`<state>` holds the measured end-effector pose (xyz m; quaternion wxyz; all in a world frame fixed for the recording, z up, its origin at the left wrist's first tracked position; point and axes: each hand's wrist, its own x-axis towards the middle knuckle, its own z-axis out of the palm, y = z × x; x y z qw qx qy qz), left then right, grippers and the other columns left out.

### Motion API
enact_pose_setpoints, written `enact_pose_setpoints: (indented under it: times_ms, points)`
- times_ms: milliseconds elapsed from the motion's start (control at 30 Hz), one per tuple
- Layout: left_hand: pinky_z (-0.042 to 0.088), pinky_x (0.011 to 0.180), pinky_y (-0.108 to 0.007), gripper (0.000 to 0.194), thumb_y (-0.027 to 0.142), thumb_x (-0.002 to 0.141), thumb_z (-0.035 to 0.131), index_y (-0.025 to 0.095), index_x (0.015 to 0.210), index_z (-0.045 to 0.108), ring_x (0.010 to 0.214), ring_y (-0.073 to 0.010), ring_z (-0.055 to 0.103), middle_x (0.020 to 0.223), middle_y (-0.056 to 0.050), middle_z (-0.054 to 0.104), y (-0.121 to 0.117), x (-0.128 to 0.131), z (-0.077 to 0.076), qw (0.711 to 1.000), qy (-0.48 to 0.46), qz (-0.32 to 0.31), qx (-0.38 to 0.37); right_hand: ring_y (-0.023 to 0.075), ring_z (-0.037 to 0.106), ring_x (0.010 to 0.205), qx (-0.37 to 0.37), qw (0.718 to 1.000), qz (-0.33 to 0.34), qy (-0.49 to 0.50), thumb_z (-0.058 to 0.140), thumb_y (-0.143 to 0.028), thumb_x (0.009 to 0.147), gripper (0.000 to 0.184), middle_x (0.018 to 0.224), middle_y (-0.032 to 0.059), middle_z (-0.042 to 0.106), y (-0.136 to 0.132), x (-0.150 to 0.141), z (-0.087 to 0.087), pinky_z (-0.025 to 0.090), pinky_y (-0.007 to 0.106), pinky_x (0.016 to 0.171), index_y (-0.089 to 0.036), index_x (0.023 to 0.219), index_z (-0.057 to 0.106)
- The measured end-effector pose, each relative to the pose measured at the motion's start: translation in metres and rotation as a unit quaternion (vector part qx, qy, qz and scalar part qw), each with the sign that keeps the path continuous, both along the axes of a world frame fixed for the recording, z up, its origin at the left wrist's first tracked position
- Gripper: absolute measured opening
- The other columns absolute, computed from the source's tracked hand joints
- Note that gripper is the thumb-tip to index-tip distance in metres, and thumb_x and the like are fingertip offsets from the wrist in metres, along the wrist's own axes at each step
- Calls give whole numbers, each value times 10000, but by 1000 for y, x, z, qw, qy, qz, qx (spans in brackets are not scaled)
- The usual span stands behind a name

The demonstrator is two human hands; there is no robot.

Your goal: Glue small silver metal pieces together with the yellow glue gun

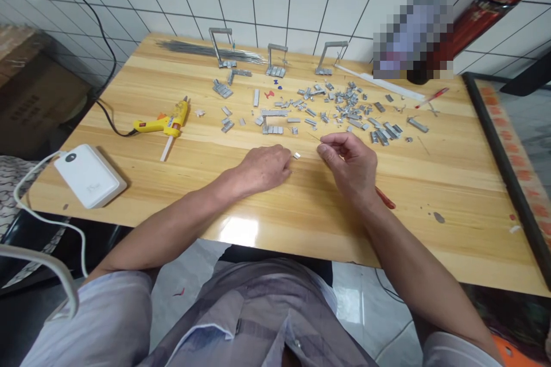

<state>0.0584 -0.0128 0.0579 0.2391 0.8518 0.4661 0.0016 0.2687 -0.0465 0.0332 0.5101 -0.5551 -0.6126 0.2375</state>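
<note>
My left hand (pixel 267 167) rests low over the table with its fingers curled closed. A small shiny metal piece (pixel 297 155) lies just beyond its fingertips; whether the fingers touch it, or hold anything else, is hidden. To the right, my right hand (pixel 349 161) pinches a thin wire (pixel 314 136) between thumb and forefinger, its end pointing up and left. Partly under my right wrist is a tool with a red handle (pixel 386 198). Ahead of both hands stands a small frame of grey metal strips (pixel 274 129) on a flat base.
Loose grey metal pieces (pixel 350 104) spread across the table's middle and right. Three similar frames (pixel 275 60) stand at the back beside a bundle of thin rods (pixel 193 50). A yellow glue gun (pixel 174 120) and white power bank (pixel 89 175) lie left. A red cylinder (pixel 477 20) leans back right.
</note>
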Motion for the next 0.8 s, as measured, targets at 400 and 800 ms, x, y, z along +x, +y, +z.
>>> enact_pose_setpoints:
  times_ms: [400, 800]
  points:
    - [524, 830, -417, 191, 190, 940, 556, 166, 1048, 711, 964, -333, 730, 1085, -155, 734, -12, 9, -5, 998, 49, -44, 21, 189, 702, 764, -6, 1000, -7, 9, 773, -317, 895, 79, 851, 3, 767, 3, 2, -9, 623, 387, 790, -277, 962, 779]
    - [426, 702, -293, 61, 163, 893, 581, 211, 855, 577, 716, -171, 608, 806, -9, 674, 2, 8, -12, 965, -257, 49, -37, 173, 688, 714, -33, 995, -4, 92, 798, -311, 873, 94, 791, -10, 741, 4, 3, -4, 602, 361, 734, -270, 952, 769]
